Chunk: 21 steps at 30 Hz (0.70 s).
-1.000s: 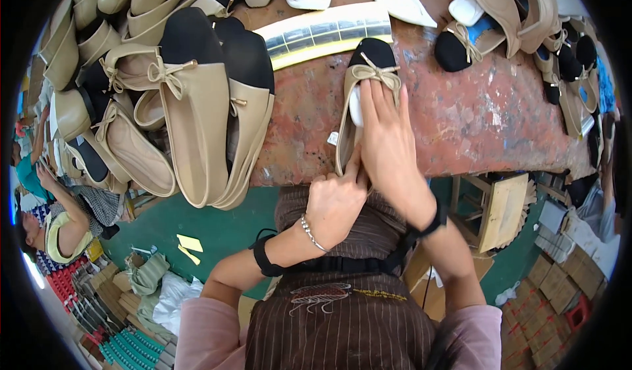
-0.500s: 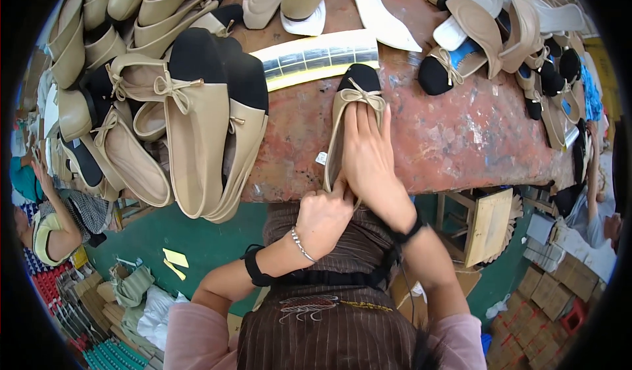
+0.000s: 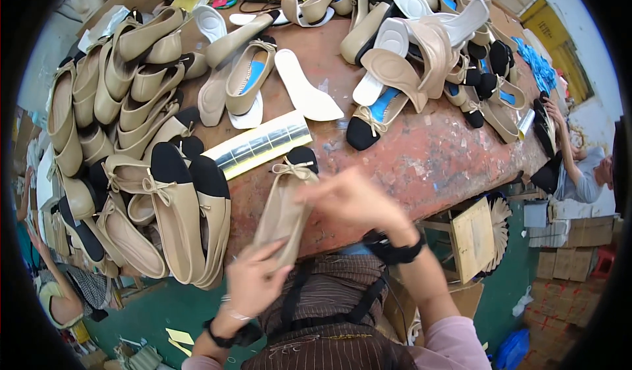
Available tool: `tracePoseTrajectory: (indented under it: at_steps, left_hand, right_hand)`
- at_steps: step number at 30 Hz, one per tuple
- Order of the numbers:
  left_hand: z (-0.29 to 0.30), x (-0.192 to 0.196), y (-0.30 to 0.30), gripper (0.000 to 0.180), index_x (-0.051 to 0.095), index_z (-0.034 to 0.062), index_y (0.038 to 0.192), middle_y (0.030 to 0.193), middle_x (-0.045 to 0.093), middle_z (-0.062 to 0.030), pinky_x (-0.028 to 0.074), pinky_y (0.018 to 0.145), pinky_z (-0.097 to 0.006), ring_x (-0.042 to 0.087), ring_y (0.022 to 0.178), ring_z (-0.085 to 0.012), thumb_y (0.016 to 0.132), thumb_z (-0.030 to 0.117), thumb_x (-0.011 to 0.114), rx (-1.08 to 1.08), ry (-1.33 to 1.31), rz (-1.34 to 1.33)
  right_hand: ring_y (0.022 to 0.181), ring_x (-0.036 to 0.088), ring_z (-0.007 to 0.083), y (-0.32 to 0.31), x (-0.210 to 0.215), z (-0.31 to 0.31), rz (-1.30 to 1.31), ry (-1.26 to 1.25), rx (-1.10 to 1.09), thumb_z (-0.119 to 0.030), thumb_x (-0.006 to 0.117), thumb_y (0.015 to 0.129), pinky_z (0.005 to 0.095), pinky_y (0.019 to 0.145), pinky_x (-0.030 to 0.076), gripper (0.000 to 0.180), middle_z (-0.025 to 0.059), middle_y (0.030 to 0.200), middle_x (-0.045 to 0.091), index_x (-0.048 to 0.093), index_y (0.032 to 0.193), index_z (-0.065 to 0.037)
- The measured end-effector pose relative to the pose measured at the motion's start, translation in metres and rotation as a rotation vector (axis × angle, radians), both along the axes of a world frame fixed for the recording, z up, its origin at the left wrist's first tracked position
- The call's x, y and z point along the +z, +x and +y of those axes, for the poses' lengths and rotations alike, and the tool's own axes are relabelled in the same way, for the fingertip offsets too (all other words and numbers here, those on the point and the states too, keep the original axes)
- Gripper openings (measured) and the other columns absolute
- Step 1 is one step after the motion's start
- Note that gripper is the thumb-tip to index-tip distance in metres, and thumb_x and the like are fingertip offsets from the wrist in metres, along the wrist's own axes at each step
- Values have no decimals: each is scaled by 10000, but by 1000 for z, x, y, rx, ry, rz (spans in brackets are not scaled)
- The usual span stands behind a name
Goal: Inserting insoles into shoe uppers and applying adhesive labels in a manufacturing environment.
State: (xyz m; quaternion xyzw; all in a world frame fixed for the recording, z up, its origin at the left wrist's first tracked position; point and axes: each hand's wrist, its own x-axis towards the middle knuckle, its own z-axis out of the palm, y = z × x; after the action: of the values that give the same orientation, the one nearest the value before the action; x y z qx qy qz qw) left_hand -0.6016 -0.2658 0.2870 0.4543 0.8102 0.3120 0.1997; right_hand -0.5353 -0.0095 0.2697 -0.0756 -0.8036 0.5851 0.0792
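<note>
So the person has a beige ballet flat (image 3: 284, 205) with a black toe cap and a little bow, lying at the near edge of the worn reddish workbench (image 3: 421, 153). The left hand (image 3: 253, 284) pinches the heel end from below, fingers wrapped around it. The right hand (image 3: 352, 199) is blurry, resting on the right side of the shoe near the middle; can't really tell whether it's gripping or just touching. Just left of the shoe sits a pair of matching flats (image 3: 191, 218), and behind it a strip of black stickers on yellow backing (image 3: 257, 147). A white insole (image 3: 306, 93) lies further back, with heaps of other beige shoes all around.
</note>
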Motion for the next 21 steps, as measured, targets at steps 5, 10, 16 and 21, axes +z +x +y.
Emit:
tracePoseTrajectory:
  at_steps: [5, 10, 16, 21]
  left_hand:
    - [-62, 86, -42, 201, 729, -30, 849, 1031, 708, -159, 503, 862, -375, 668, 972, -304, 752, 137, 783, 217, 181, 103]
    - [-103, 38, -83, 158, 673, -25, 948, 928, 600, -169, 429, 971, -471, 565, 956, -408, 804, 38, 687, 356, -22, 554]
    - [-128, 15, -59, 275, 596, -30, 1078, 1092, 575, -190, 234, 1136, -587, 451, 1191, -479, 963, 218, 565, 226, -243, 434]
    - [-82, 3, -38, 291, 558, 37, 1166, 1278, 578, -153, 185, 1168, -618, 435, 1325, -437, 983, 264, 550, 586, 131, 1053]
  right_hand:
    - [1045, 648, 409, 8, -39, 187, 178, 753, -813, -36, 572, 883, 467, 918, 498, 351, 251, 1071, 689, 659, 1222, -8]
    - [1133, 599, 432, 1, -73, 237, 118, 769, -908, -69, 628, 860, 494, 966, 470, 401, 246, 1161, 655, 618, 1255, -4]
    - [802, 685, 219, 31, -5, 208, -189, 404, -635, -76, 689, 874, 318, 732, 533, 291, 128, 879, 705, 630, 1150, -6]
    - [876, 674, 144, 63, 48, 152, 280, -418, -579, 10, 589, 926, 281, 773, 549, 549, 96, 1090, 685, 429, 1449, -36]
